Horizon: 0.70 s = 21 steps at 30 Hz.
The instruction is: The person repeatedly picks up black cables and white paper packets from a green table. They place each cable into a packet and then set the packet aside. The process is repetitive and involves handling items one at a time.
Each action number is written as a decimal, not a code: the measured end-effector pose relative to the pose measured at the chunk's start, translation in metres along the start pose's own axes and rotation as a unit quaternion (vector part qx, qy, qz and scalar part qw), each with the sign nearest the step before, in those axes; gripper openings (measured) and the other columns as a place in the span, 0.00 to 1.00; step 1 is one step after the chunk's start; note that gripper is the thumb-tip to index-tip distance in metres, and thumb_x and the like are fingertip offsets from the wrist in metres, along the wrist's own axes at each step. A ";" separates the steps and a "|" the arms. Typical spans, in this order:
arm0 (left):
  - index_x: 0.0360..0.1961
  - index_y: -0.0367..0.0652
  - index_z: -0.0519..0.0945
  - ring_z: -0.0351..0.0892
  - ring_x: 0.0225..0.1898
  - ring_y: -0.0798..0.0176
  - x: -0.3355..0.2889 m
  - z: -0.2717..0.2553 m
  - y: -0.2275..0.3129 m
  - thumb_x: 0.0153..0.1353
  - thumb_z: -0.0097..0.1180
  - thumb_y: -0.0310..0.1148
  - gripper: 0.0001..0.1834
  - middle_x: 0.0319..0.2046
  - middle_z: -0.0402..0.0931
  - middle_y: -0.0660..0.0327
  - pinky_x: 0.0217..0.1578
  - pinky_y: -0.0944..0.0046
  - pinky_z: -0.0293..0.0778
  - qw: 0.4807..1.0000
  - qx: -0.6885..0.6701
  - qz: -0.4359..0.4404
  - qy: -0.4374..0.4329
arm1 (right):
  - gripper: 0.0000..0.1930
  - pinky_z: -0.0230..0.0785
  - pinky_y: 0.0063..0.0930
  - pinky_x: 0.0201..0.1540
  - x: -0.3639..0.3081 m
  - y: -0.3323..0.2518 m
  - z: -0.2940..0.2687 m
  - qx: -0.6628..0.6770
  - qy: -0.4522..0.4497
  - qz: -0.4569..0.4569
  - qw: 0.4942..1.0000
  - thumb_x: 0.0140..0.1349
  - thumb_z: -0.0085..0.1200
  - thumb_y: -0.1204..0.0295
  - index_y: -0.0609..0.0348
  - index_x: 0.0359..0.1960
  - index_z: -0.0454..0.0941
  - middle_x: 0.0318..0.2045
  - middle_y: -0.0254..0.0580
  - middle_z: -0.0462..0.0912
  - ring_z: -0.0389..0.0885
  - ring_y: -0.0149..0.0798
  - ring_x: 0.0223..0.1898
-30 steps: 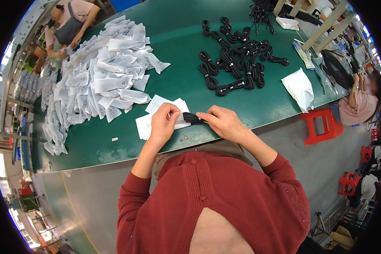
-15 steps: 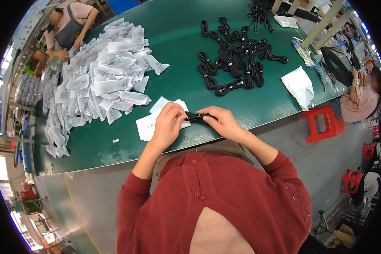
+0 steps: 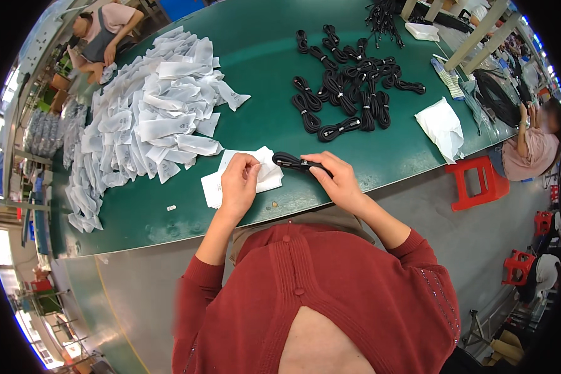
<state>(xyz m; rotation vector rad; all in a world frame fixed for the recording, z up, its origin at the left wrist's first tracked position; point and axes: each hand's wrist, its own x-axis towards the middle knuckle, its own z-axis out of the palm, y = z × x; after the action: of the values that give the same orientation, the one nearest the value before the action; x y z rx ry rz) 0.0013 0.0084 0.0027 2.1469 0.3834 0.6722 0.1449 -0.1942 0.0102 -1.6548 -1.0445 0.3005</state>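
A coiled black cable [image 3: 288, 161] is gripped in my right hand [image 3: 340, 181], its looped end pointing left over the white bags. My left hand [image 3: 238, 185] lies over a small stack of flat white bags [image 3: 213, 187] near the table's front edge. Its thumb and fingers are pinched together at the top bag, just left of the cable's loop; the fingertips are partly hidden. To the left spreads a big heap of filled whitish bags [image 3: 168, 100]. Ahead on the right lies a loose group of coiled black cables [image 3: 355, 78].
The green table [image 3: 255, 68] carries a crumpled white bag [image 3: 441, 128] at right and more black cables [image 3: 383, 19] at the far edge. A red stool [image 3: 477, 182] stands beyond the right edge. Co-workers sit at far left [image 3: 109, 34] and right [image 3: 533, 140].
My left hand has let go of the cable and moved slightly left onto the white bags. My right hand keeps the cable, whose looped end now shows. The left co-worker's hands have moved.
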 end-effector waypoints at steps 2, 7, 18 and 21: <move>0.34 0.35 0.75 0.74 0.29 0.57 0.002 0.003 0.004 0.59 0.58 0.20 0.04 0.31 0.73 0.55 0.32 0.62 0.72 0.999 0.004 0.051 -0.005 | 0.13 0.65 0.22 0.28 -0.003 0.004 0.002 0.166 -0.014 0.171 0.971 0.70 0.49 0.75 0.56 0.54 0.77 0.28 0.35 0.79 0.70 0.26 0.23; 0.36 0.37 0.77 0.77 0.32 0.54 0.002 0.010 -0.007 0.59 0.59 0.22 0.05 0.33 0.75 0.54 0.35 0.59 0.74 0.997 0.032 0.031 -0.061 | 0.16 0.67 0.16 0.31 0.007 0.011 0.007 0.237 0.011 0.168 0.957 0.71 0.46 0.74 0.54 0.59 0.72 0.37 0.36 0.82 0.73 0.21 0.27; 0.33 0.40 0.82 0.77 0.32 0.54 0.008 -0.003 -0.001 0.57 0.60 0.23 0.03 0.33 0.73 0.57 0.33 0.59 0.74 0.987 0.115 0.093 -0.057 | 0.15 0.70 0.27 0.47 0.015 0.016 0.021 0.055 0.091 -0.020 0.994 0.65 0.53 0.78 0.57 0.53 0.78 0.43 0.41 0.80 0.77 0.35 0.41; 0.33 0.39 0.82 0.77 0.30 0.57 0.009 -0.007 0.012 0.57 0.60 0.21 0.03 0.31 0.74 0.57 0.32 0.61 0.73 0.996 0.063 0.035 -0.050 | 0.13 0.71 0.30 0.45 0.010 0.022 0.016 -0.008 0.065 -0.016 0.998 0.63 0.56 0.76 0.54 0.49 0.81 0.40 0.41 0.78 0.78 0.36 0.41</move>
<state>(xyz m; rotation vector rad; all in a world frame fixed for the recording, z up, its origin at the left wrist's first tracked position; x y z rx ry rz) 0.0051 0.0101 0.0185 2.3129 0.3051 0.5904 0.1506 -0.1768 -0.0115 -1.6470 -0.9768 0.1621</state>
